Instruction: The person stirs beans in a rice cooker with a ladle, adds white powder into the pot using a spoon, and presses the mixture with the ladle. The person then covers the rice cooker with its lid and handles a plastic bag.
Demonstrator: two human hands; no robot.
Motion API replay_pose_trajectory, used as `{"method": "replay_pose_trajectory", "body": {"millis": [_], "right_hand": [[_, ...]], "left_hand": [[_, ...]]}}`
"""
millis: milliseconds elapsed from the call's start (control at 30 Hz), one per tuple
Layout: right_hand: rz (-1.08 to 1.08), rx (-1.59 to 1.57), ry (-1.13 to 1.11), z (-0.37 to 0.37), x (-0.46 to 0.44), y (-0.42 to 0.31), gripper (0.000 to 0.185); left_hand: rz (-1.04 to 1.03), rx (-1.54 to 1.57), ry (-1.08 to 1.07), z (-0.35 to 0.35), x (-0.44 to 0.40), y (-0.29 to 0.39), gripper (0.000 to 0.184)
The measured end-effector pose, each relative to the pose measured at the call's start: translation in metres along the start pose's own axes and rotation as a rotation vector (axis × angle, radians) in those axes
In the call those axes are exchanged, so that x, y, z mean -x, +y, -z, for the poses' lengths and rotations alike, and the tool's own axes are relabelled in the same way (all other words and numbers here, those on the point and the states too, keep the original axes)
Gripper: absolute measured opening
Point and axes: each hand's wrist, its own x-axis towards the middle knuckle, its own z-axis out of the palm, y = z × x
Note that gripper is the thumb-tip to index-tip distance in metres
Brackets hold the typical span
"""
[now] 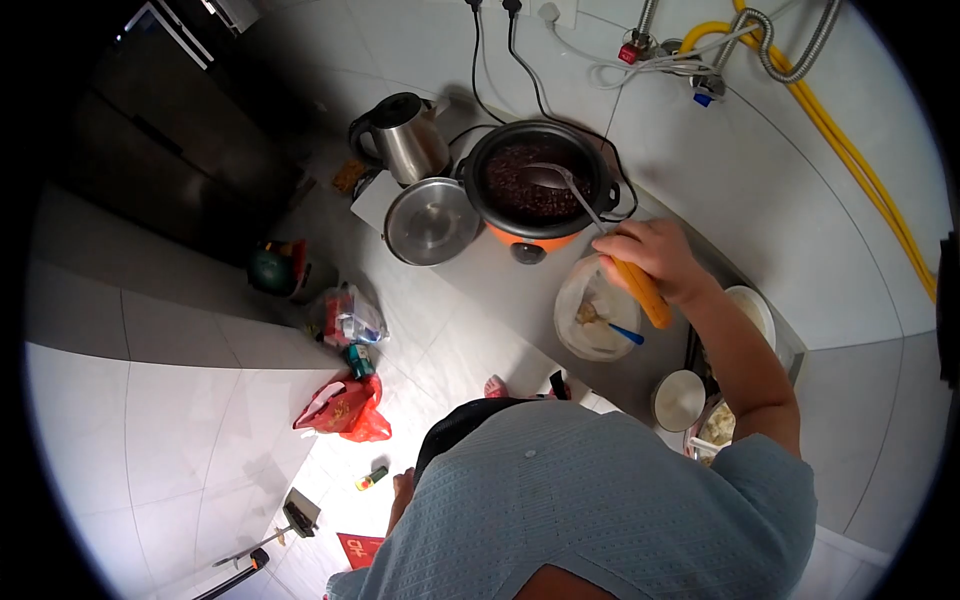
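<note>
My right hand (650, 258) is closed around the yellow-orange handle of a metal ladle (549, 176). The ladle's bowl rests over dark red beans (525, 195) in an orange electric cooker (532, 243) with a black rim. Below that hand sits a pale bowl (570, 335) with light-coloured food and a blue-handled spoon (626, 334) in it. My left hand (402, 492) hangs low beside my body, mostly hidden by the shirt, and its fingers do not show clearly.
A steel kettle (415, 148) and a round metal lid or pan (432, 222) stand left of the cooker. White containers (679, 400) are at the right. Black cords (540, 100) run down the wall. Bags (352, 410) and a broom (298, 518) lie around the floor.
</note>
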Motion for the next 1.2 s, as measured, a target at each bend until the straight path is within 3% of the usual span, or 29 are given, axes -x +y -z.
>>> {"method": "replay_pose_trajectory", "body": {"millis": [467,567,667,767,833,867,933,1067,1200], "right_hand": [[-0.051,-0.143,0.028,-0.004,-0.003,0.0,0.022],[-0.071,-0.146,0.063,-0.004,-0.003,-0.001,0.022],[-0.1,-0.167,0.065,-0.009,-0.001,0.0,0.021],[-0.148,-0.267,0.126,-0.023,0.002,0.009,0.016],[-0.435,-0.399,0.342,-0.034,0.004,0.019,0.015],[-0.437,-0.398,0.343,-0.034,0.0,0.022,0.015],[-1.135,-0.804,0.467,-0.035,-0.01,0.028,0.016],[-1.216,-0.895,0.769,-0.059,0.001,0.065,0.018],[-1.329,-0.913,0.867,-0.042,-0.008,0.079,0.019]], "left_hand": [[0.001,-0.008,-0.016,-0.004,-0.004,-0.004,0.057],[0.019,-0.025,0.048,-0.003,0.0,-0.001,0.057],[0.09,0.112,-0.088,0.012,0.014,0.015,0.058],[0.078,0.062,-0.021,0.001,-0.002,0.003,0.058],[0.075,0.028,0.022,-0.004,-0.005,-0.002,0.059],[0.071,0.022,0.032,-0.005,-0.007,-0.004,0.059],[0.057,0.014,0.025,-0.002,-0.008,-0.001,0.059],[0.033,0.017,0.001,0.002,-0.003,0.004,0.059],[0.01,-0.011,-0.015,0.002,-0.006,0.0,0.06]]}}
